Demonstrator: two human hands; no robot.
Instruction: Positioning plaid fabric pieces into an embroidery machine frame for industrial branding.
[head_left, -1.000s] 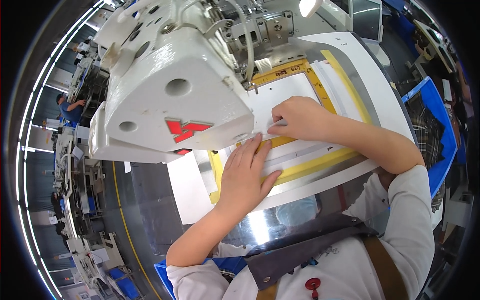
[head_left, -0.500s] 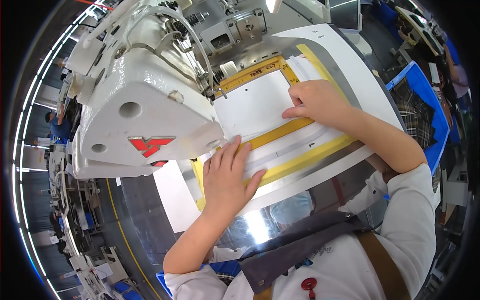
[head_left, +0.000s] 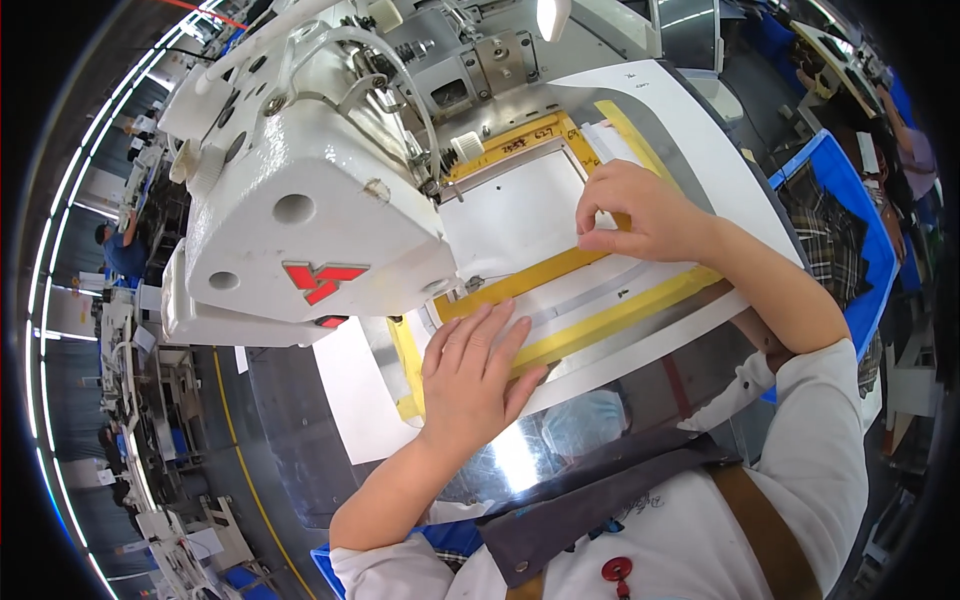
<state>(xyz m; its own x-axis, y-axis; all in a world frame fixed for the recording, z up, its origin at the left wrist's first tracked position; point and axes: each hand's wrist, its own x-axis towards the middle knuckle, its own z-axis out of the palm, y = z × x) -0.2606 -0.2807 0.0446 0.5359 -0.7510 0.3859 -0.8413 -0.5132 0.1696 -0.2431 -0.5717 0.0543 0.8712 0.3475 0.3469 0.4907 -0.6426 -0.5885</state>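
Observation:
Beside the white sewing machine head (head_left: pixel 320 190), a yellow template frame (head_left: pixel 522 286) surrounds a white panel (head_left: pixel 510 215) with a thin inner rim. My left hand (head_left: pixel 472 368) lies below the frame's lower left part, fingers stretched out and resting on the layered white sheet with pale yellow strips (head_left: pixel 620 304). My right hand (head_left: pixel 640 208) is curled in a pinch at the frame's lower right corner; whatever is between the fingertips is hidden or too small to make out.
A blue bin (head_left: pixel 880 275) of dark plaid fabric stands at the right. A metal mechanism (head_left: pixel 480 70) and a lamp (head_left: pixel 552 18) are at the back. A shiny table edge (head_left: pixel 290 420) is nearer me. At far left, a person in blue (head_left: pixel 125 255) works among other machines.
My left hand has slid down toward me, uncovering more of the frame's lower bar. My right hand has shifted up and right, its thumb and fingertips now at the frame corner.

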